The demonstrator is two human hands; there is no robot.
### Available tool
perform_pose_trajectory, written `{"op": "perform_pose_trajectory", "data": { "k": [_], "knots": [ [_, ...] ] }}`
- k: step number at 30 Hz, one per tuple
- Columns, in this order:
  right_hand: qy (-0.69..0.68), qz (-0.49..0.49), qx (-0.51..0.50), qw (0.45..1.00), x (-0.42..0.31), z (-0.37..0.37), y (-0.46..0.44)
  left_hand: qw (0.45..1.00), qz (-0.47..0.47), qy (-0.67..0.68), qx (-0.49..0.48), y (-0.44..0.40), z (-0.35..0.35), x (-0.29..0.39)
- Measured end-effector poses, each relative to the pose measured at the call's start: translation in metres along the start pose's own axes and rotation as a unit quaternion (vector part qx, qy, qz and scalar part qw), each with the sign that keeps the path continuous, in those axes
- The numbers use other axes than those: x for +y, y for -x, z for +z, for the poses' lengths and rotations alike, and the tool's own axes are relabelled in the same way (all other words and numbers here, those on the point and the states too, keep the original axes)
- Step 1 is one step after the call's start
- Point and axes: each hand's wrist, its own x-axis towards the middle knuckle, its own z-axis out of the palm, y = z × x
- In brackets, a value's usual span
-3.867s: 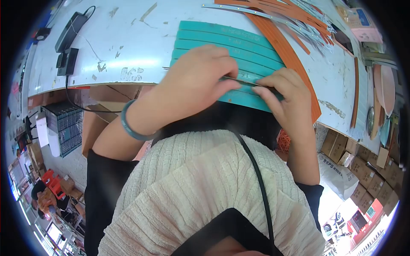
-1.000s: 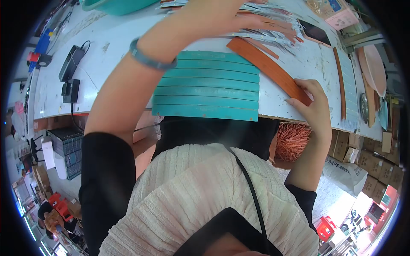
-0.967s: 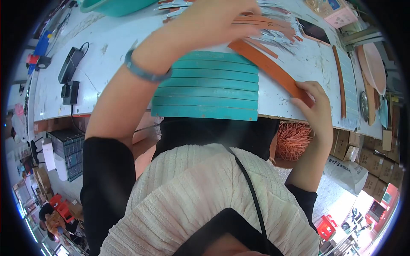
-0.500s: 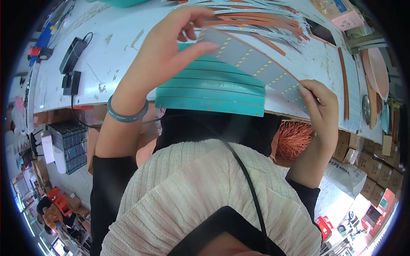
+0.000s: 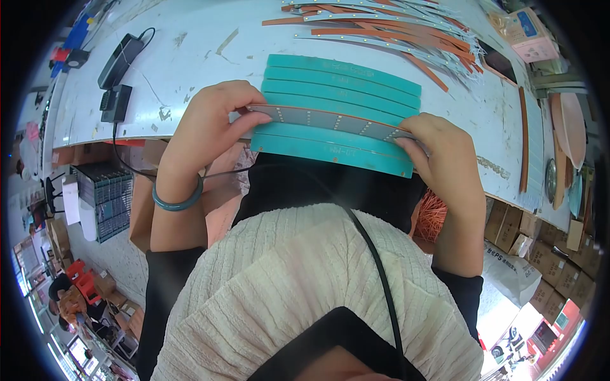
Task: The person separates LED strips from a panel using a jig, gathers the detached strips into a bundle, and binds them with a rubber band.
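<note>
My left hand (image 5: 219, 120) pinches the left end of a thin strip panel (image 5: 324, 120) between thumb and fingers. At its right end, my right hand (image 5: 438, 149) grips the same panel. The panel is tilted, its grey face with rows of small yellowish dots turned toward me and its orange edge on top. Beneath and behind it lies the teal grooved slab (image 5: 343, 79), at the table's front edge. Whether the panel touches the slab cannot be made out.
Orange and white strips (image 5: 387, 28) lie in a pile at the back. A black power adapter (image 5: 115, 103) is on the left of the table (image 5: 190, 63), a phone (image 5: 499, 63) at the back right. A person (image 5: 70, 301) is far off at lower left.
The panel, slanted up to the left half a second ago, is now lower and across the slab. My left hand has come down and left with it. Earlier the panel lay orange side up on the table.
</note>
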Motion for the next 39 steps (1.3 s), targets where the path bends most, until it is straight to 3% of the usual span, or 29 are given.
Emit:
{"op": "perform_pose_trajectory", "data": {
  "k": [3, 6, 12, 21, 30, 33, 36, 39],
  "knots": [
    [0.036, 0.004, 0.0, 0.999, -0.009, 0.003, 0.001, 0.97, 0.116, -0.212, -0.004, -0.005, -0.001, 0.011],
    [0.077, 0.002, -0.024, 0.997, -0.018, 0.002, 0.001, 0.961, 0.162, -0.221, -0.034, -0.017, 0.01, 0.036],
    [0.109, -0.006, -0.02, 0.994, -0.02, 0.008, 0.002, 0.966, 0.166, -0.19, -0.063, -0.028, 0.029, 0.025],
    [0.098, -0.019, -0.017, 0.995, -0.02, 0.011, 0.001, 0.97, 0.173, -0.171, -0.028, -0.024, 0.034, 0.029],
    [-0.083, -0.011, -0.157, 0.984, 0.027, 0.003, -0.033, 0.956, 0.166, 0.024, -0.24, -0.07, 0.014, -0.008],
    [-0.106, -0.04, -0.119, 0.986, 0.028, 0.007, -0.028, 0.96, 0.153, 0.012, -0.232, -0.068, 0.013, -0.002],
    [-0.091, -0.041, -0.078, 0.992, 0.022, 0.006, -0.023, 0.977, 0.165, -0.064, -0.116, -0.05, 0.021, 0.007],
    [-0.043, -0.011, -0.082, 0.996, 0.005, -0.004, -0.012, 0.971, 0.176, -0.153, -0.06, -0.036, 0.021, 0.035]
  ]
}}
